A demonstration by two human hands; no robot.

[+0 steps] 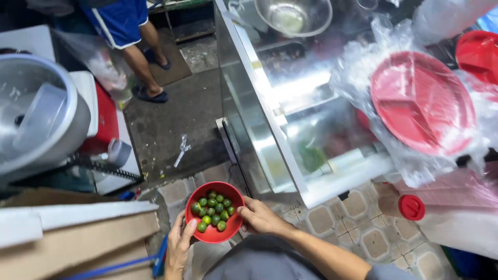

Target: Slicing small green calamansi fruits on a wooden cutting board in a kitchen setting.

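I hold a red bowl (231, 228) low in front of me, above a tiled floor. Several small green limes (211, 209) lie in it. My left hand (180, 247) grips the bowl's left rim from below. My right hand (261, 217) grips its right rim, thumb over the edge. Both hands are shut on the bowl.
A glass-and-metal display case (270, 114) rises ahead. Red divided plates wrapped in clear plastic (423, 101) sit on the right, a metal bowl (293, 15) on top. A big grey pot (36, 116) and cardboard boxes (78, 238) are left. Another person's legs (140, 62) stand behind.
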